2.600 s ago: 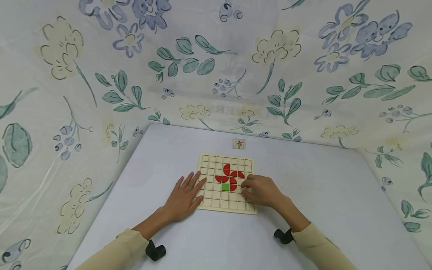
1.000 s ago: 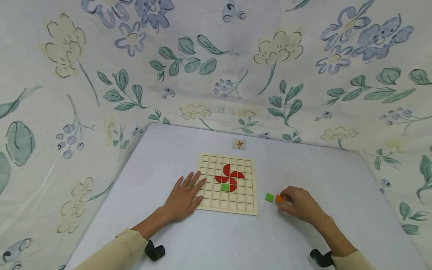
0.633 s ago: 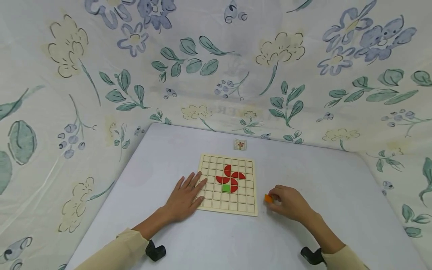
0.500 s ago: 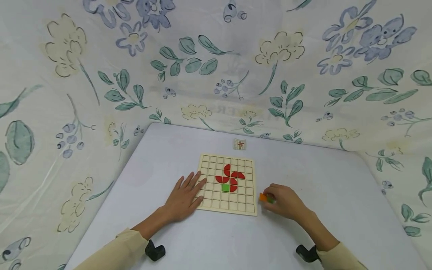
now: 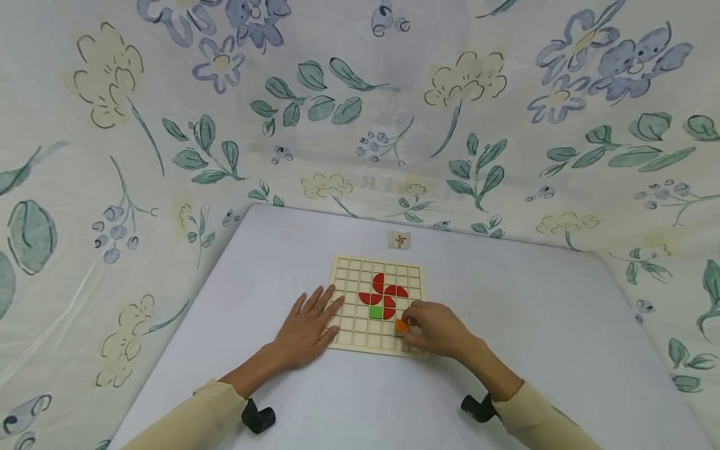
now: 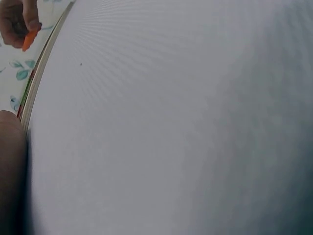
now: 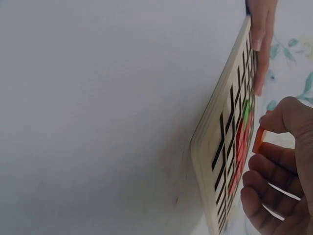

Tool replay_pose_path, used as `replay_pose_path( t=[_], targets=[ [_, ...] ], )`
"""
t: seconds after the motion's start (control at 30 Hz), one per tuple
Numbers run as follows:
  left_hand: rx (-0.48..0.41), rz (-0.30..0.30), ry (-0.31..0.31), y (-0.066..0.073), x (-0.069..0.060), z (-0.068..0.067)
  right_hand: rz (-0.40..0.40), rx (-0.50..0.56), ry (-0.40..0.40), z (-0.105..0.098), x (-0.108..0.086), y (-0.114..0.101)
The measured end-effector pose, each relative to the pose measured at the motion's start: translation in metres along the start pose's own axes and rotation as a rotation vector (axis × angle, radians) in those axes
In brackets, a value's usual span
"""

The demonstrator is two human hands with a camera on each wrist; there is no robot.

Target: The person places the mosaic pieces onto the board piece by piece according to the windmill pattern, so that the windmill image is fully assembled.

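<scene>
My right hand [image 5: 439, 328] pinches an orange tile [image 5: 402, 326] between thumb and index finger, over the lower right part of a wooden grid board [image 5: 351, 334]. In the right wrist view, the orange tile [image 7: 259, 139] is tilted on edge above the board's surface, apart from it. Spread flat, my left hand [image 5: 306, 325] rests with its fingertips on the board's left edge. Several red curved pieces [image 5: 378, 283] form a pinwheel on the grid, with a green square tile [image 5: 375, 312] beside the lowest one.
A small picture card [image 5: 399, 240] with a pinwheel pattern lies behind the board on the white table [image 5: 270, 250]. Floral cloth [image 5: 337, 150] hangs beyond the far edge. A black device is strapped at each wrist.
My right hand went right from the board, picked up the orange tile and carried it left over the board. The loose green tile on the table is out of sight now. My left hand stayed put.
</scene>
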State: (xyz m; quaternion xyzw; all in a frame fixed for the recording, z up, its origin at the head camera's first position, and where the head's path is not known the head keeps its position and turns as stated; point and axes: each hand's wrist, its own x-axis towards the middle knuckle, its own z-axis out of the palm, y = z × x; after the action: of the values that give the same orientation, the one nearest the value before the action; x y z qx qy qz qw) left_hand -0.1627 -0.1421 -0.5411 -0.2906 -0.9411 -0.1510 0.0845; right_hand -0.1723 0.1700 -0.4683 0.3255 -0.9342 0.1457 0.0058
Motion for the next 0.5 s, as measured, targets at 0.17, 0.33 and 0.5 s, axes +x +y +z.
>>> replay_pose_path(
  t=[0.17, 0.33, 0.5],
  targets=[
    [0.000, 0.005, 0.002, -0.004, 0.000, 0.003, -0.051, -0.035, 0.021, 0.005, 0.013, -0.011],
    [0.006, 0.012, 0.005, -0.003, 0.000, 0.002, -0.095, -0.095, 0.031, 0.013, 0.021, -0.018],
    [0.029, 0.006, -0.010, 0.000, 0.000, -0.001, -0.118, -0.137, 0.038, 0.019, 0.024, -0.022]
  ],
)
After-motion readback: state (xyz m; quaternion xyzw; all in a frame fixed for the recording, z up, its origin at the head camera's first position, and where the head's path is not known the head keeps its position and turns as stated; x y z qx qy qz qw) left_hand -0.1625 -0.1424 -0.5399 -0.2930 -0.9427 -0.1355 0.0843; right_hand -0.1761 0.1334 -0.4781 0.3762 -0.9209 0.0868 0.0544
